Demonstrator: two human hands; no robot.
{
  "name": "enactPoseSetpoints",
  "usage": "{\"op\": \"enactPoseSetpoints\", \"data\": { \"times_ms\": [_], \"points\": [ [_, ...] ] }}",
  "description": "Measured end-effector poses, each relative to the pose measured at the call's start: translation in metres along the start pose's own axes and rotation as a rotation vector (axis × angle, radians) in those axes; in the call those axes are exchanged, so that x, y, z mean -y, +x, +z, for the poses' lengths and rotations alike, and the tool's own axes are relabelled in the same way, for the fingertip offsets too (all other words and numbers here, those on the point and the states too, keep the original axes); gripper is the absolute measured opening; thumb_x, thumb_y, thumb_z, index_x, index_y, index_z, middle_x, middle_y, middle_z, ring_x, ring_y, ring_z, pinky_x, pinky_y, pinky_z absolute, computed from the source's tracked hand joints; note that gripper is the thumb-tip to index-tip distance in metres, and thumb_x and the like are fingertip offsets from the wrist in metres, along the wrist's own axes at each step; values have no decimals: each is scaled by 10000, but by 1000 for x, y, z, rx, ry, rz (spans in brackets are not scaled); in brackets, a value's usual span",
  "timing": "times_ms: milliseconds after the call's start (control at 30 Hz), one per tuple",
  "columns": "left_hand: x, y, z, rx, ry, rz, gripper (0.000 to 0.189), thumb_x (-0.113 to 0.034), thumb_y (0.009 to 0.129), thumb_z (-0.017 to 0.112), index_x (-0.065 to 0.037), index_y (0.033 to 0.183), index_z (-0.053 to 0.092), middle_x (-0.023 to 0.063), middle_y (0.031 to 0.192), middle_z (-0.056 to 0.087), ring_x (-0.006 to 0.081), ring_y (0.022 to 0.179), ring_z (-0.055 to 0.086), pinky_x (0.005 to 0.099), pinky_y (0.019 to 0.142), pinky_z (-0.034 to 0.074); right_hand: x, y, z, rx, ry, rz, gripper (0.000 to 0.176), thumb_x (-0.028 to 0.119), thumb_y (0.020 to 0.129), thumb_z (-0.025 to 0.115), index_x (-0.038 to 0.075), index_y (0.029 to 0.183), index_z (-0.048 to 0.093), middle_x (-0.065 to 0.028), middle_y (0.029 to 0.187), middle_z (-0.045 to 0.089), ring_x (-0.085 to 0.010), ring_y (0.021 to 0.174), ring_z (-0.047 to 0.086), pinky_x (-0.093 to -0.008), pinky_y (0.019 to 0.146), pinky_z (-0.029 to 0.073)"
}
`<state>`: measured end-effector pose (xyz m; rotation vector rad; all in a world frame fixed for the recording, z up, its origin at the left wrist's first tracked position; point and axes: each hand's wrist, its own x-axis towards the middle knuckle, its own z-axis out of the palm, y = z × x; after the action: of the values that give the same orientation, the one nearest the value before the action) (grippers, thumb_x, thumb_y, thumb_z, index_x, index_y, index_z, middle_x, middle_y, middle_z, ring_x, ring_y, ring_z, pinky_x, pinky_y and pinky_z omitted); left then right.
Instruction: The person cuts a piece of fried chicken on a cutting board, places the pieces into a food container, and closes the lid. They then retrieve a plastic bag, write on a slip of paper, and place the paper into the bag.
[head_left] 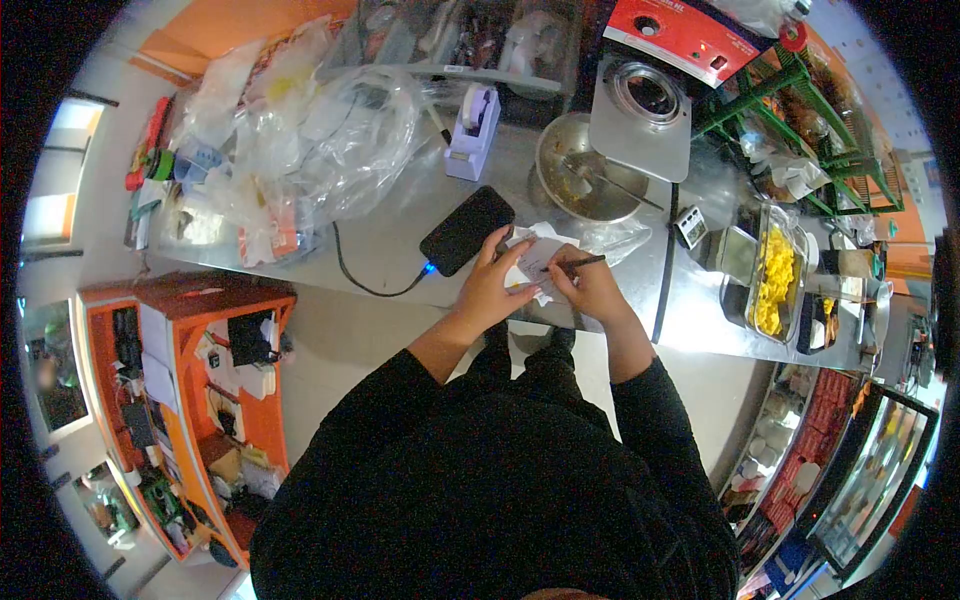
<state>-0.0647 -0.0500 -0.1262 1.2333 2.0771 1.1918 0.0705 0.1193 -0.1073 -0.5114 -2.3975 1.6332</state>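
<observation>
At the front edge of the metal counter, my left hand lies around the left side of a small white paper, thumb and fingers spread on it. My right hand pinches a dark pen, its tip on the paper, where faint writing shows. More white sheets lie under the paper. Just behind my left hand is a black phone with a cable plugged in and a blue light at its end. A lilac tape dispenser stands further back.
Plastic bags fill the counter's left. A metal bowl with a utensil sits behind the paper, beside a burner. To the right are a small timer, a tray of yellow food and a green rack.
</observation>
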Motion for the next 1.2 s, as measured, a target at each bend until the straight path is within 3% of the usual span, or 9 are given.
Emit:
{"op": "enactPoseSetpoints", "data": {
  "times_ms": [233,567,733,833,933,1033,1133,1200],
  "points": [
    [-5,0,-1,0,15,-13,739,-213,723,846,-134,1387,533,191,1496,320,390,1286,479,428,1041,450,1,-4,-3,70,97,50,114,116,927,636,14,966,607,-102,807,621,-155,704,564,-312,648,477],
    [0,-1,1,-24,64,31,755,-197,716,856,-149,1396,533,194,1510,317,375,1210,546,427,1013,464,0,-4,-9,-28,-4,48,112,111,917,634,11,956,603,-116,815,625,-185,718,589,-326,671,487],
    [1,0,4,-37,32,39,760,-195,709,862,-146,1394,536,201,1504,324,378,1216,543,423,1013,467,-10,-5,-6,46,60,18,116,116,908,644,19,957,605,-136,817,631,-216,691,595,-339,657,494],
    [2,-1,4,-30,21,21,744,-203,713,855,-156,1387,542,191,1497,333,385,1262,507,428,1027,463,-1,-6,-11,-42,-87,4,100,112,912,644,29,956,610,-136,824,638,-222,713,609,-347,669,499],
    [3,-1,3,-31,22,19,740,-210,714,852,-164,1385,544,186,1494,337,389,1287,485,428,1035,459,1,-6,-7,45,15,43,89,102,910,640,33,961,613,-143,834,648,-249,731,627,-356,679,504],
    [1,-1,3,-20,12,1,756,-221,703,858,-169,1388,542,188,1494,337,393,1298,471,431,1043,451,-7,-6,-2,124,27,4,91,101,911,640,31,963,612,-144,842,650,-245,740,631,-351,683,507],
    [1,0,3,-24,4,19,791,-232,681,867,-177,1397,534,190,1494,336,399,1312,455,438,1056,439,7,-6,-8,29,-32,35,98,112,912,649,31,952,612,-139,833,646,-232,736,626,-343,683,505],
    [-1,0,1,-25,20,32,819,-232,663,871,-178,1404,526,191,1497,334,402,1321,448,441,1064,433,7,-6,-9,83,36,92,103,115,910,653,27,948,614,-134,840,652,-228,747,630,-343,697,505]
  ]
}}
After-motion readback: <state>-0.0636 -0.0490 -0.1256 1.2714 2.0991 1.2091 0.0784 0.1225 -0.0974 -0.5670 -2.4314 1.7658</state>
